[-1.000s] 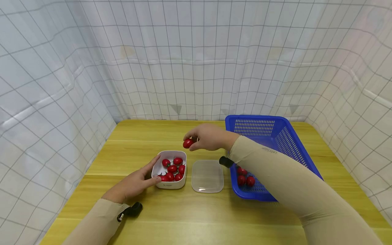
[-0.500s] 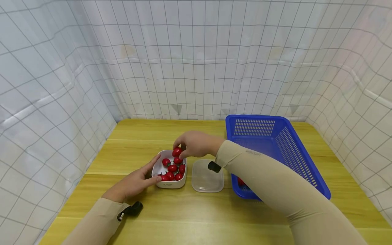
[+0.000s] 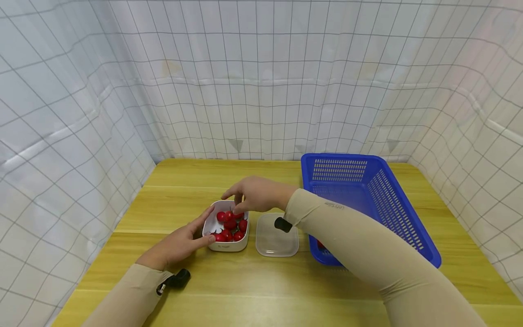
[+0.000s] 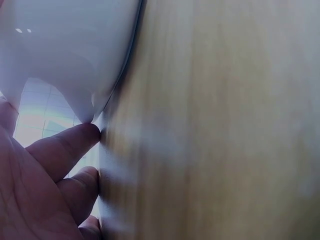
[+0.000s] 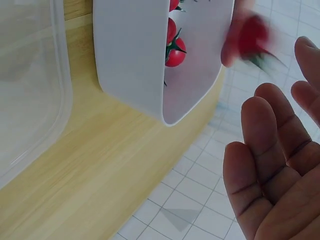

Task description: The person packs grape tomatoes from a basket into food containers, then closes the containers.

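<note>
In the head view, a small white square container holds several red cherry tomatoes with green stems. My left hand holds its left side, the thumb at the front rim and the forefinger along the far left; its fingertips press the outer wall low down in the left wrist view. Over the container's far right corner, my right hand has its fingers spread apart. A blurred tomato is in mid-air, apart from the right fingers, in the right wrist view.
A clear square lid lies flat just right of the container. Farther right stands a blue slotted basket, a tomato partly showing beneath the right sleeve. A white gridded curtain closes off the back of the wooden table.
My right hand has moved left from behind the lid to above the container and let go of the tomato it pinched. The left hand stays where it was.
</note>
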Demonstrator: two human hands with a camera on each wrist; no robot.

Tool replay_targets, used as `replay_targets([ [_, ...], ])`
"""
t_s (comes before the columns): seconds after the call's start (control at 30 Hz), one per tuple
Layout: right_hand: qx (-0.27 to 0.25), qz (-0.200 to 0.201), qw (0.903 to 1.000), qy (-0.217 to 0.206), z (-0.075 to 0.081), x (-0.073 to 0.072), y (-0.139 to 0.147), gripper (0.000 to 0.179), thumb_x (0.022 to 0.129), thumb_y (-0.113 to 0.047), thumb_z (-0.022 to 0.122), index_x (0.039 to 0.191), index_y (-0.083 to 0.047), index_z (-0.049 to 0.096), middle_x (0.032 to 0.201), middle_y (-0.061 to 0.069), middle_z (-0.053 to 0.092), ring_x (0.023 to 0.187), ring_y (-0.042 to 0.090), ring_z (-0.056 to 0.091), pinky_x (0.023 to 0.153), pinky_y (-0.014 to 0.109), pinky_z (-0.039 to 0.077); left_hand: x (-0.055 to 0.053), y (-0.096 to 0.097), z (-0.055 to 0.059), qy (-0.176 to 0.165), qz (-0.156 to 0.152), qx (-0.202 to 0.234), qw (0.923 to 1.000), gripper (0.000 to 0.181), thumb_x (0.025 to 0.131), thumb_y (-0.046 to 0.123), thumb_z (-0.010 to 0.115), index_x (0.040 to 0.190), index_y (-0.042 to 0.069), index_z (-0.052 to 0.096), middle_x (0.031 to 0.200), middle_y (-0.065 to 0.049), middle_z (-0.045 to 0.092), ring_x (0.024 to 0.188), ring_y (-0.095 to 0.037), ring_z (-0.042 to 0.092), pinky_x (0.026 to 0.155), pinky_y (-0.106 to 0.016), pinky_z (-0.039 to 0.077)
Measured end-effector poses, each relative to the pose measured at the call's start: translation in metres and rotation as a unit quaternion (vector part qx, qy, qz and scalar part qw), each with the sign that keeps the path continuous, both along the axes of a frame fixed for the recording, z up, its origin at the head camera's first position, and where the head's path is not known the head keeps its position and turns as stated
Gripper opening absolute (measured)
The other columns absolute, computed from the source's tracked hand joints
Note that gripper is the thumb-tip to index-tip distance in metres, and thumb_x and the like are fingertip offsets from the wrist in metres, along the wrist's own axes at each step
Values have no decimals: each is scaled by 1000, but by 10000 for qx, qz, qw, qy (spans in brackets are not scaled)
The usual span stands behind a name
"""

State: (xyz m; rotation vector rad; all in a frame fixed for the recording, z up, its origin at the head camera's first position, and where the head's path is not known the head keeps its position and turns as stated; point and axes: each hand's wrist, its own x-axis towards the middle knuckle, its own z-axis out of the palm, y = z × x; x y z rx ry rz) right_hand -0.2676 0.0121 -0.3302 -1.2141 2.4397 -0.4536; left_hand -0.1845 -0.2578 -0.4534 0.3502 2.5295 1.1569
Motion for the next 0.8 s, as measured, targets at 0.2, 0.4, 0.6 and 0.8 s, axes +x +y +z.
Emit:
replay_targets([
  [0.2, -292, -279, 9990, -212, 3, -3, 14, 50, 103, -25, 70, 152, -20, 59, 109, -4, 75, 102, 13, 69, 88, 28, 57, 0, 0, -1, -18, 2, 28, 10000, 85, 103, 57, 61, 167, 50, 6, 176, -17, 18, 158, -49, 25, 123, -71, 26],
  [0.4, -696, -936, 9919, -510, 11, -10, 54, 52, 105, -24, 67, 155, -19, 55, 114, 1, 72, 99, 16, 68, 84, 30, 57, -1, 1, -1, 36, 37, -49, 10000, 85, 101, 59, 62, 166, 53, 8, 175, -18, 19, 159, -49, 24, 124, -70, 25],
  [0.6, -742, -1561, 9849, -76, 12, -17, 108, 50, 103, -27, 71, 151, -20, 59, 112, 0, 74, 83, 17, 65, 71, 31, 53, 0, 1, 0, -3, 30, 36, 10000, 86, 102, 57, 63, 166, 53, 7, 176, -18, 17, 159, -49, 22, 125, -68, 24],
  [0.8, -557, -1899, 9802, -3, -1, -24, 166, 47, 101, -21, 73, 146, -13, 64, 109, 2, 75, 90, 16, 68, 77, 34, 56, 0, 0, 0, 42, 28, -33, 10000, 85, 102, 58, 63, 166, 53, 6, 176, -18, 17, 159, -49, 22, 125, -69, 25],
])
